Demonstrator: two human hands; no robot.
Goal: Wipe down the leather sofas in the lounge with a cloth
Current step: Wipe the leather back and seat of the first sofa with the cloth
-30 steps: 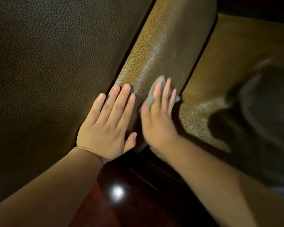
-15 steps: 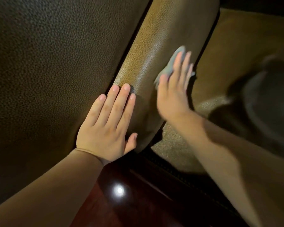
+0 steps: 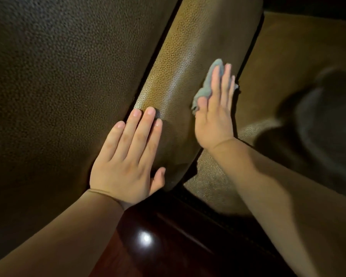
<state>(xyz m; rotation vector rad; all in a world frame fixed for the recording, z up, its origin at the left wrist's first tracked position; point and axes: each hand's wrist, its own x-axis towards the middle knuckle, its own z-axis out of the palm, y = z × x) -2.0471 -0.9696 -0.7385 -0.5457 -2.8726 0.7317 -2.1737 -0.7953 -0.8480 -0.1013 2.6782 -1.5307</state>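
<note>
leather sofa (image 3: 68, 96) under both hands; left hand (image 3: 126, 156) flat, released; right hand (image 3: 214, 120) flat, pressing grey cloth (image 3: 208, 82)

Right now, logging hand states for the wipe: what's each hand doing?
Left hand: open, flat on the brown leather sofa.
Right hand: open, straight fingers pressing the small grey cloth against it.

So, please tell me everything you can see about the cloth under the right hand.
The cloth is small, pale grey-blue, soft-looking and crumpled. Most of it is hidden under the right hand, whose straight fingers press it flat against the rounded brown leather cushion. Its edges show past the fingertips, along the hand's left side and a little on its right. It looks slightly blurred. The left hand rests apart from it on the leather.
</note>
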